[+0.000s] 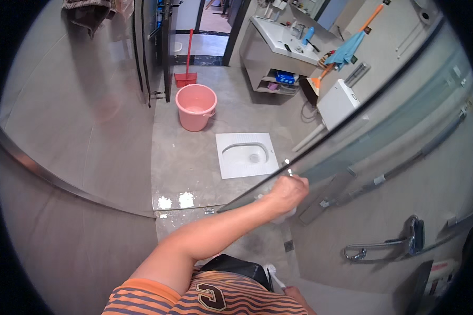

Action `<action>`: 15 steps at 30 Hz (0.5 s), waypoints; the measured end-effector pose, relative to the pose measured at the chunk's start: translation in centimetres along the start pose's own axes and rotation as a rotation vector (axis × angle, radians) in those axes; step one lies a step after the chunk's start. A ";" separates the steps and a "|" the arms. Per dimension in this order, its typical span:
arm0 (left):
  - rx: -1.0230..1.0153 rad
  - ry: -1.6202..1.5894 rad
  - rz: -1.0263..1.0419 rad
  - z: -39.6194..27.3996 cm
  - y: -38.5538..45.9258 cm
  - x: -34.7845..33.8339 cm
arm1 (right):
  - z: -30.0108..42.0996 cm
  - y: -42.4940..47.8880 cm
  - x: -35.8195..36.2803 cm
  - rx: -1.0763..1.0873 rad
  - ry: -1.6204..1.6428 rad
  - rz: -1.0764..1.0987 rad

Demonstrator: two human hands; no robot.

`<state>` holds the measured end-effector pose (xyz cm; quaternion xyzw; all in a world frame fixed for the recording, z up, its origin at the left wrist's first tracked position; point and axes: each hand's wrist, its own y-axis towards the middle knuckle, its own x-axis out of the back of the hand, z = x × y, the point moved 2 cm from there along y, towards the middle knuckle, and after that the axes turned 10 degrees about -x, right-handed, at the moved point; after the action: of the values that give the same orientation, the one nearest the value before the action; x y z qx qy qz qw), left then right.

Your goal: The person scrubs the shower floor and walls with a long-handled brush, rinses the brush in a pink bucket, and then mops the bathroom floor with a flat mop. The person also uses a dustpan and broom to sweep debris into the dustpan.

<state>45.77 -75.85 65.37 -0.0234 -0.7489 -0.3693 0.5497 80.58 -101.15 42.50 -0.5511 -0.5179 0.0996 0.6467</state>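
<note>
My left arm reaches across my body to the glass shower door (362,157). The left hand (289,193) is closed at the door's small metal handle (288,165), of which only shiny bits show above the fingers. Below the fist a pale blurred patch cannot be made out. Low at my side, my right hand (295,295) grips the white handle of a scrub brush (276,280); its white bristle head points up beside my black shorts. Most of this hand is cut off by my striped shirt.
Beyond the door a white squat toilet (246,170) is set in the wet tiled floor. Farther back stand a pink bucket (196,118), a red dustpan (186,80), a washbasin cabinet (256,59) and a broom (310,88). A chrome shower fitting (414,236) juts from the right wall.
</note>
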 end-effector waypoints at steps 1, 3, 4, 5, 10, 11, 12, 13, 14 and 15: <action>-0.020 -0.012 -0.027 0.0 0.3 0.2 | 0.6 1.3 0.3 -0.003 0.013 0.017; -0.012 -0.036 0.002 -0.5 0.7 1.1 | 2.0 5.0 0.8 -0.012 0.041 0.056; 0.000 -0.035 0.032 -0.4 0.4 1.3 | 3.6 5.6 1.0 -0.009 0.036 0.082; 0.017 -0.054 -0.015 -0.1 -0.2 1.3 | 5.6 5.8 1.2 -0.012 0.042 0.103; -0.202 -0.522 -0.079 6.7 -4.8 3.2 | 15.0 6.9 0.5 -0.013 -0.043 0.159; -0.185 -0.596 -0.042 9.4 -6.3 2.7 | 16.9 7.2 0.2 -0.015 -0.091 0.185; -0.168 -0.670 -0.003 12.2 -8.0 1.9 | 18.9 7.4 -0.5 -0.018 -0.137 0.211; -0.058 -0.619 0.075 15.8 -10.2 0.1 | 21.9 7.8 -1.2 0.062 -0.207 0.192; 0.061 -0.573 0.150 19.2 -12.0 -1.2 | 23.8 8.0 -1.7 0.133 -0.285 0.174; 0.171 -0.564 0.183 23.0 -13.7 -2.4 | 25.5 8.4 -2.4 0.203 -0.361 0.156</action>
<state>22.13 -71.56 53.28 -0.1460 -0.8950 -0.2330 0.3511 63.38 -84.11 30.61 -0.4947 -0.5684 0.2980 0.5861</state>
